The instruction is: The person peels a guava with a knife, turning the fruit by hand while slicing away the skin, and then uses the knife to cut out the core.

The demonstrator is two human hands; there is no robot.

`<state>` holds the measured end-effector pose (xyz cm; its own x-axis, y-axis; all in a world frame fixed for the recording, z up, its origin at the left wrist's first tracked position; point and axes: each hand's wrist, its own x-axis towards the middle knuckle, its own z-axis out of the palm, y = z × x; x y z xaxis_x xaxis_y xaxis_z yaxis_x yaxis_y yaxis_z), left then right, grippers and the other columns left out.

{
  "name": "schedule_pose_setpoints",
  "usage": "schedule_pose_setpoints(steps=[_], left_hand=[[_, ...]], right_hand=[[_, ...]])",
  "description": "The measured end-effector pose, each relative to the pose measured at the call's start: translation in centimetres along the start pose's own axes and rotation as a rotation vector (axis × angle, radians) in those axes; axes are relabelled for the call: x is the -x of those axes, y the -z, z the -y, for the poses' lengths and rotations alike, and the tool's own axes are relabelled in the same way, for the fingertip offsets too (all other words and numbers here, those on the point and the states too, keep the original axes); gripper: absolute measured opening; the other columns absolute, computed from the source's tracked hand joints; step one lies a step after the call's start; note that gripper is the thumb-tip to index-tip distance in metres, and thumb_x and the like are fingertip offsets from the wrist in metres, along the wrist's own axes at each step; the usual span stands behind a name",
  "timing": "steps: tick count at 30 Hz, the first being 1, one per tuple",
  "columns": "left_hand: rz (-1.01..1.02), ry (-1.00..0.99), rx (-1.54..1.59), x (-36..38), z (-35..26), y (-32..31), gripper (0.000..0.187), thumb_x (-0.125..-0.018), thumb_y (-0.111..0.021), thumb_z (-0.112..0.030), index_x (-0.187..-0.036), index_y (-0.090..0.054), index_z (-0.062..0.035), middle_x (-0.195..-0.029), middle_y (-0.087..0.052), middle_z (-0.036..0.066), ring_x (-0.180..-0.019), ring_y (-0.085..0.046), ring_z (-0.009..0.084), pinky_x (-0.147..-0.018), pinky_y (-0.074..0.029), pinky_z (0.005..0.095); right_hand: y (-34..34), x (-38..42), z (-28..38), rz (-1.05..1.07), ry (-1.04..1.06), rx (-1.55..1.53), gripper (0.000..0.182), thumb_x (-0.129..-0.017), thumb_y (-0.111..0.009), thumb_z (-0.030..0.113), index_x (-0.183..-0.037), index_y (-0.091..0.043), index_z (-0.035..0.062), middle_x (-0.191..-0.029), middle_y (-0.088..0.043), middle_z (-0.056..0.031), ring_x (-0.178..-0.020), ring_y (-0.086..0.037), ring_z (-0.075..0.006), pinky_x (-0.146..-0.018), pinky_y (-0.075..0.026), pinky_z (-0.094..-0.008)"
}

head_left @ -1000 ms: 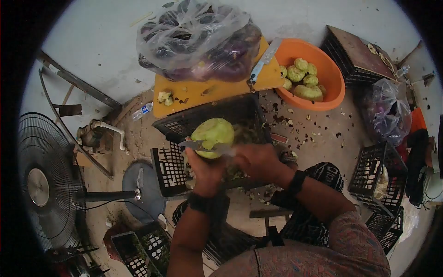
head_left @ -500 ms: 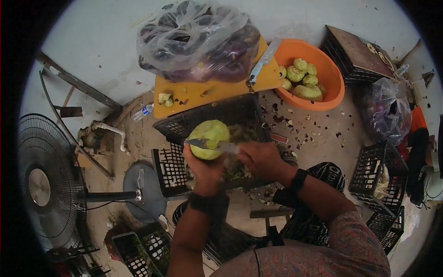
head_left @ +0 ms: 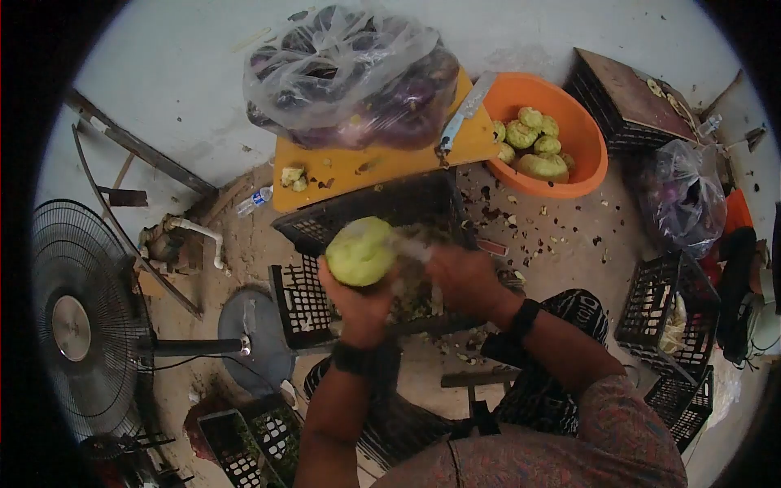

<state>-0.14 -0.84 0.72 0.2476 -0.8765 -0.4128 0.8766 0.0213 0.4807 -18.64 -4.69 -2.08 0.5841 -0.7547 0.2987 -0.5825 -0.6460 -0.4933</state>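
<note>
A pale green, peeled round vegetable (head_left: 360, 253) rests in my left hand (head_left: 360, 302), whose fingers cup it from below. My right hand (head_left: 466, 279) is closed round the handle of a knife (head_left: 413, 249); the blade is smeared by motion at the vegetable's right side. Both hands are above a black plastic crate (head_left: 301, 297) with peelings in it. Behind the crate, a yellow board (head_left: 325, 169) bears a clear bag of purple vegetables (head_left: 358, 89), a cleaver (head_left: 469, 110) and small pale pieces (head_left: 294, 178).
An orange basin (head_left: 587, 146) with several peeled vegetables stands at the back right, near stacked black crates (head_left: 594, 106). A fan (head_left: 85, 325) is at the left. At the right are another bag (head_left: 682, 195) and a black crate (head_left: 667, 313). Scraps litter the floor.
The knife has moved from across the vegetable's front to its right side. My right hand has shifted slightly right, and the vegetable sits slightly further left and lower.
</note>
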Motion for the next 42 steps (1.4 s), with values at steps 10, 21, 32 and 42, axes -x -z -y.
schedule_pose_setpoints(steps=[10, 21, 32, 42], left_hand=[[0.040, 0.013, 0.019, -0.1, -2.3, 0.2, 0.069, -0.085, -0.035, -0.065, -0.132, -0.047, -0.0160, -0.130, -0.051, 0.011, -0.114, -0.053, 0.0348, -0.077, -0.052, 0.0482], [0.121, 0.062, 0.016, -0.3, -1.5, -0.5, 0.072, -0.088, -0.027, -0.068, -0.134, -0.044, -0.0154, -0.132, -0.051, 0.012, -0.113, -0.053, 0.0331, -0.074, -0.050, 0.0517], [0.115, 0.073, -0.082, -1.3, -0.5, 0.1, 0.070, -0.089, -0.029, -0.063, -0.136, -0.041, -0.0130, -0.134, -0.048, 0.013, -0.120, -0.047, 0.0336, -0.095, -0.041, 0.0528], [0.155, 0.069, -0.035, -2.1, -0.2, 1.0, 0.067, -0.090, -0.031, -0.059, -0.135, -0.043, -0.0103, -0.134, -0.048, 0.013, -0.122, -0.047, 0.0345, -0.098, -0.040, 0.0512]], right_hand=[[-1.9, 1.8, -2.9, 0.173, -0.298, -0.025, 0.023, -0.085, -0.056, 0.025, -0.094, -0.064, 0.0062, -0.075, -0.064, -0.0174, -0.072, -0.063, -0.0372, -0.063, -0.050, -0.0450], [1.1, 0.3, -1.9, 0.338, -0.144, 0.292, 0.024, -0.081, -0.056, 0.019, -0.100, -0.064, 0.0050, -0.073, -0.064, -0.0151, -0.071, -0.065, -0.0338, -0.061, -0.052, -0.0446], [3.8, 0.1, 1.1, 0.006, -0.022, -0.195, 0.023, -0.088, -0.054, 0.024, -0.105, -0.059, 0.0095, -0.084, -0.064, -0.0144, -0.072, -0.063, -0.0346, -0.061, -0.049, -0.0447], [3.2, -0.5, 0.5, -0.025, -0.202, -0.106, 0.019, -0.088, -0.054, 0.022, -0.080, -0.060, 0.0059, -0.069, -0.061, -0.0146, -0.064, -0.060, -0.0364, -0.060, -0.048, -0.0445]])
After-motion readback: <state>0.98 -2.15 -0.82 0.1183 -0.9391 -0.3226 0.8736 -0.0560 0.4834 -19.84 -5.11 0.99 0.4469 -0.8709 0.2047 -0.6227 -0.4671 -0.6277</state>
